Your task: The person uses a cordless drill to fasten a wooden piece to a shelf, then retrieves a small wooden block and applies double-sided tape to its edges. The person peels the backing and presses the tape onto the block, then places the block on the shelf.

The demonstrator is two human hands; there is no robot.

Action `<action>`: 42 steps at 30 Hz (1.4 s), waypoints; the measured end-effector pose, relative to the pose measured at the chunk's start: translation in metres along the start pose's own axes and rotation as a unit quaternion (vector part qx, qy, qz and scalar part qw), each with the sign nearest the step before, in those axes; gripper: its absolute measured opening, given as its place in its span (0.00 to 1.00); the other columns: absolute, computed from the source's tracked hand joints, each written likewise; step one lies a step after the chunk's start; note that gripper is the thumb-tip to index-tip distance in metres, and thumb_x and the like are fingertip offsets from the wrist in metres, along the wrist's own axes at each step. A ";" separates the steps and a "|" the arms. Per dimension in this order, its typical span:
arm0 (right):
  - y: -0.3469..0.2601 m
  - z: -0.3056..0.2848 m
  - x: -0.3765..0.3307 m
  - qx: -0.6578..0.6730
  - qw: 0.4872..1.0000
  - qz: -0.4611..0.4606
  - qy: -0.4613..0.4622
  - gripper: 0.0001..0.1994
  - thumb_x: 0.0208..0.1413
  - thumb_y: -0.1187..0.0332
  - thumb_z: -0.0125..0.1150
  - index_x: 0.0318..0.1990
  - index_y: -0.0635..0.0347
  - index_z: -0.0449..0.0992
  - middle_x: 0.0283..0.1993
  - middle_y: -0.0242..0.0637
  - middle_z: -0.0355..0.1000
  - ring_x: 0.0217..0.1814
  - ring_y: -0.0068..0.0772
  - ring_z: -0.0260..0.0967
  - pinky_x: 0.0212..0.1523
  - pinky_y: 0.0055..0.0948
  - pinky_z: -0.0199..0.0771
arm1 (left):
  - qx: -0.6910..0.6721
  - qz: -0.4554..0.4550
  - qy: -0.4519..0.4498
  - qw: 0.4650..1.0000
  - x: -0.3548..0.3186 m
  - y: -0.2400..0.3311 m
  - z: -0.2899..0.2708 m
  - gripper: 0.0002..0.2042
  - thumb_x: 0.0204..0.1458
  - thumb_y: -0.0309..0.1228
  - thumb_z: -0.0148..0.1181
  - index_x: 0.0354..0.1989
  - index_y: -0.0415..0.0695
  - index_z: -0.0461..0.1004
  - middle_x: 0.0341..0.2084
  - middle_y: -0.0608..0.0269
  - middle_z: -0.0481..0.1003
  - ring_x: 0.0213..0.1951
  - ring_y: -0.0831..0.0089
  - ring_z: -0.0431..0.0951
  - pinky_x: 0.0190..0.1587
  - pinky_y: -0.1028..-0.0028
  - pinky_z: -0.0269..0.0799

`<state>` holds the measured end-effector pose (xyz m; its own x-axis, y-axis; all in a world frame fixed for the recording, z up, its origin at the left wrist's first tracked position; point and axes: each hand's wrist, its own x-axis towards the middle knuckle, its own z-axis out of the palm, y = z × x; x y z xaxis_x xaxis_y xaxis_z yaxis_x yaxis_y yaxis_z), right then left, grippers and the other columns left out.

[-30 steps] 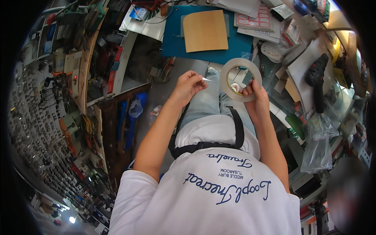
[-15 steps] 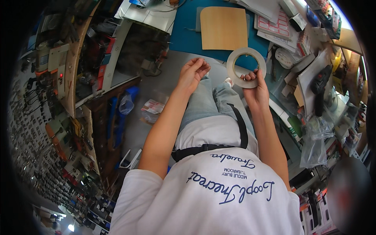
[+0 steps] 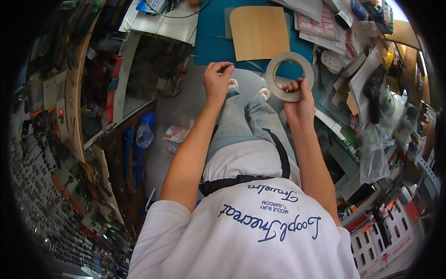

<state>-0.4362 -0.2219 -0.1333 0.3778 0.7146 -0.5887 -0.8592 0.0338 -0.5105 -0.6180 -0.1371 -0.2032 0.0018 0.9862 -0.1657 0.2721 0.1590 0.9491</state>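
The right hand (image 3: 299,102) has its fingers clamped on the tape roll (image 3: 271,79), curled through its hole with the thumb outside, holding it up in line with the near edge of the teal counter (image 3: 211,46), by the near right corner of the tan board (image 3: 260,33). The fingers of the left hand (image 3: 217,83) are together in a pinch; what they grip cannot be told. A faint pale strip (image 3: 255,65) shows between the hands; whether it joins both is unclear. To handle the tape well, grip the roll loosely enough to turn, draw evenly, and keep the sticky face off the board.
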 end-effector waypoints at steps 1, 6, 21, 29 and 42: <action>-0.003 -0.002 -0.002 -0.023 1.000 -0.006 -0.005 0.09 0.61 0.64 0.48 0.37 0.61 0.64 0.28 0.32 0.62 0.32 0.28 0.59 0.44 0.31 0.64 | 0.044 0.042 0.024 0.998 0.006 -0.017 -0.002 0.08 0.44 0.27 0.62 0.32 0.37 0.76 0.23 0.60 0.75 0.24 0.73 0.74 0.29 0.76 0.70; -0.023 -0.004 -0.021 -0.098 0.994 -0.036 -0.017 0.09 0.62 0.64 0.47 0.37 0.60 0.63 0.29 0.31 0.60 0.34 0.27 0.57 0.46 0.31 0.61 | 0.098 -0.106 -0.082 0.986 0.039 0.007 0.002 0.16 0.47 0.36 0.62 0.37 0.34 0.74 0.26 0.58 0.76 0.26 0.74 0.76 0.27 0.77 0.72; -0.129 0.028 -0.111 -0.113 0.981 -0.141 -0.077 0.12 0.63 0.60 0.44 0.39 0.60 0.66 0.26 0.28 0.57 0.29 0.22 0.55 0.41 0.30 0.64 | -0.335 -0.282 -0.238 0.867 0.039 0.127 -0.012 0.12 0.50 0.25 0.55 0.43 0.40 0.72 0.20 0.73 0.68 0.15 0.88 0.63 0.22 0.80 0.73; -0.149 0.030 -0.119 -0.054 0.991 -0.088 -0.090 0.12 0.64 0.59 0.39 0.40 0.58 0.63 0.27 0.28 0.55 0.29 0.21 0.52 0.39 0.27 0.61 | -0.377 -0.413 -0.283 0.779 0.021 0.110 0.008 0.10 0.53 0.27 0.53 0.41 0.37 0.70 0.17 0.70 0.64 0.15 0.88 0.63 0.29 0.81 0.76; -0.117 0.071 -0.077 0.144 0.978 0.102 -0.107 0.18 0.59 0.65 0.49 0.52 0.68 0.61 0.39 0.33 0.63 0.43 0.29 0.63 0.55 0.35 0.66 | -0.452 -0.323 -0.329 0.764 0.035 0.121 0.013 0.17 0.53 0.30 0.49 0.49 0.34 0.67 0.28 0.57 0.71 0.29 0.73 0.74 0.37 0.73 0.77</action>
<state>-0.3892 -0.2309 0.0161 0.1335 0.8555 -0.5003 -0.9826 0.0485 -0.1792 -0.5722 -0.0844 -0.0980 0.7123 0.4989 -0.4937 -0.3535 0.8627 0.3617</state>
